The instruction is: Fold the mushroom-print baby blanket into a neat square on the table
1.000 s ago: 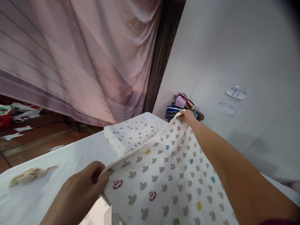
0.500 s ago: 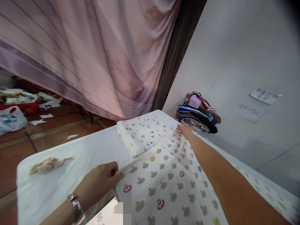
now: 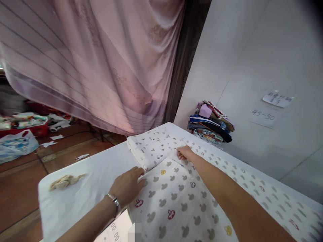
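Note:
A white cloth printed with grey and coloured mushrooms [image 3: 174, 196] spreads across the white table in front of me. My left hand [image 3: 130, 185] is at its left far corner, fingers bent around the edge; the fingertips are partly hidden. Further up and to the right, my right hand [image 3: 185, 153] has its fingers curled closed on the cloth's far part. Just beyond lies a folded white cloth with small dark prints [image 3: 153, 146], its near edge meeting the mushroom cloth. On my left wrist is a silver watch or bracelet [image 3: 114, 204].
A crumpled beige cloth [image 3: 67, 181] lies on the white table [image 3: 101, 168] at left. Folded clothes [image 3: 210, 124] are stacked by the wall. A pink curtain [image 3: 121, 67] hangs behind. A red basket [image 3: 40, 126] and plastic bag [image 3: 19, 144] are on the tiled floor. A timer display [image 3: 114, 228] shows below.
My right hand has drawn back towards me and left, its fingers now curled. My left hand has moved right and slightly up with the cloth corner. More mushroom-print fabric shows at right.

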